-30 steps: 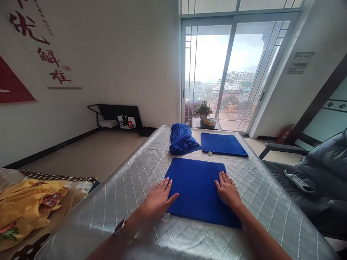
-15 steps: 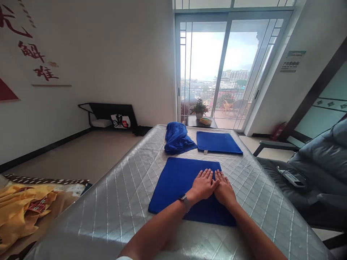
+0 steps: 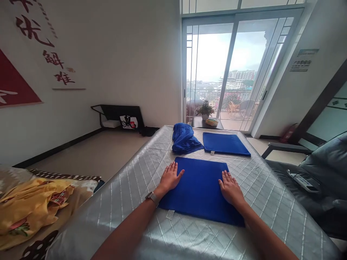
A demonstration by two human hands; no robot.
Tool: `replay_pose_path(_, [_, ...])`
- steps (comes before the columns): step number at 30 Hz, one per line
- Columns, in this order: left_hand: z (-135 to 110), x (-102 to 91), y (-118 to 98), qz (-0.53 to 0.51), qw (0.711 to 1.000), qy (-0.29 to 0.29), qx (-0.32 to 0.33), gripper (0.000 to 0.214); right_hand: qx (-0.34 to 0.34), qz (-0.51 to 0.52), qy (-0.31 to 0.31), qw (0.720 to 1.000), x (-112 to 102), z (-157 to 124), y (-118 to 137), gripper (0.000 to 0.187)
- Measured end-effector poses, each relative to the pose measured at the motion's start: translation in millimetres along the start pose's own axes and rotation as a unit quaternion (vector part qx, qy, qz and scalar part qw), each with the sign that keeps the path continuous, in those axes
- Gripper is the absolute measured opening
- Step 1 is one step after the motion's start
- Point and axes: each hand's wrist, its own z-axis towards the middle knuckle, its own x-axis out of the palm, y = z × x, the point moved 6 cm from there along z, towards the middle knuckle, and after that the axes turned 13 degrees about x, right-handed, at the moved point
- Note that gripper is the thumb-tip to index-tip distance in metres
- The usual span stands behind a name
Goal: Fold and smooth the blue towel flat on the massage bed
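Observation:
A blue folded cloth (image 3: 200, 187) lies flat on the silver quilted cover (image 3: 127, 187), a small white tag sticking out at its near left edge. My left hand (image 3: 170, 177) rests flat on the cloth's left side, fingers stretched and thumb apart. On the right edge lies my right hand (image 3: 231, 187), palm down with fingers extended. Beyond them, a second flat blue cloth (image 3: 226, 143) shows a white tag at its near edge. Beside it sits a crumpled blue cloth (image 3: 185, 139) in a loose heap.
A dark armchair (image 3: 322, 162) with a power strip (image 3: 303, 182) on its seat stands close on the right. Yellow fabric (image 3: 32, 206) lies on bedding at the left. A potted plant (image 3: 205, 109) stands on a small table before the sliding glass door (image 3: 208, 65).
My left hand has moved left across the cloth, from beside my right hand to the opposite side. My right hand stays at the right edge. The view has turned slightly left.

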Motion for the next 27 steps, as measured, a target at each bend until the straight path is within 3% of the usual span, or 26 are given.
replay_pose_path(6, [0.0,-0.8,-4.4,-0.008,1.0,-0.017,0.005,0.083,0.004,-0.036,0.02,0.999,-17.2,10.5,3.9,0.063])
replay_pose_path(11, [0.3,0.0,-3.2,-0.009,1.0,-0.007,0.007,0.082,-0.014,-0.022,0.008,1.0,-28.2,41.3,15.3,0.063])
replay_pose_path(17, [-0.4,1.5,-2.4,0.001,0.999,-0.03,0.014,0.08,-0.003,0.006,-0.001,1.0,-7.6,69.8,15.1,0.066])
replay_pose_path(23, [-1.6,2.1,0.3,0.004,0.999,-0.033,0.014,0.076,0.001,0.023,-0.021,1.0,1.6,69.2,11.6,0.065])
replay_pose_path(27, [8.0,-10.9,-1.8,0.037,0.999,-0.028,0.002,0.077,0.007,0.036,-0.027,0.999,0.3,68.6,12.0,0.065])
